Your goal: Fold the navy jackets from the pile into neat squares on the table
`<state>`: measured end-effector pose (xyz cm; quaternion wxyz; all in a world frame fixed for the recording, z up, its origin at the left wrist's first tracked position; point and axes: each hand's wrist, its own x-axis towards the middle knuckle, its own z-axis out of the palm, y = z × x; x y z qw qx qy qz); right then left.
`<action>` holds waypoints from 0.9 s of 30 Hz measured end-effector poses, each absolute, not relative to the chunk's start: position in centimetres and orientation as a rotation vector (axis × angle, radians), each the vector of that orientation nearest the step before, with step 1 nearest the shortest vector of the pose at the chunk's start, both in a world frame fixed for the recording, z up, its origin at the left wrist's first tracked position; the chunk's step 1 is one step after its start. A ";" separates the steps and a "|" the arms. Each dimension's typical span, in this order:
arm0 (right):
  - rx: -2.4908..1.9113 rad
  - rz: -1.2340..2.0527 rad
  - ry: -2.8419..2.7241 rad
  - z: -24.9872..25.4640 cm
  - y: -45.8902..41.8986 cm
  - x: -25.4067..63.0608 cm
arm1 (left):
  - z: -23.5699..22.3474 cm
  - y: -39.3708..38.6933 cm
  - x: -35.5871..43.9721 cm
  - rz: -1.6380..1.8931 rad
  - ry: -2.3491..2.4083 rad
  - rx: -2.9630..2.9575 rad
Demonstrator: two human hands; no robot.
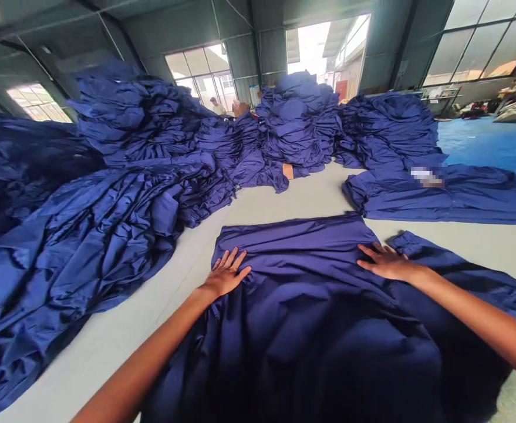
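A navy blue garment [302,294] lies spread over the pale surface in front of me, its far edge nearly straight and its near part in loose folds. My left hand [226,273] rests on its left side near the far edge, fingers spread. On the right side, my right hand [385,262] presses down with its fingers stretched out. Neither hand grips the cloth. A sleeve-like piece of blue cloth [464,270] extends to the right, partly behind my right forearm. The garment's exact kind is not clear.
Blue garments are heaped at the left [121,217]. Tall piles [299,129] stand at the back. A flat stack of garments [473,191] lies at the right, beyond the pale surface [302,197]. An orange-brown tag [287,171] sits by the middle pile. A person [217,106] is in the background.
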<state>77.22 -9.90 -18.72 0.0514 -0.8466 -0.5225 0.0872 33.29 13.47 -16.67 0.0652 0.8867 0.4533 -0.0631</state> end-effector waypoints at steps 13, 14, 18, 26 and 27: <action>-2.069 0.186 -1.875 -12.7 -14.2 72.6 | -8.9 1.8 34.8 0.163 0.905 2.877; -1.991 0.204 -1.908 -13.0 -16.3 72.1 | -9.5 -0.8 33.6 0.199 0.836 2.855; -2.034 0.417 -1.940 -15.7 -21.4 70.3 | -13.6 -6.8 30.3 0.178 0.652 2.822; -2.130 0.442 -1.595 -16.1 -19.8 69.0 | -15.1 0.0 31.4 0.103 1.031 2.930; -2.116 0.426 -1.595 -15.8 -20.0 68.9 | -14.5 0.1 31.7 0.133 1.081 2.908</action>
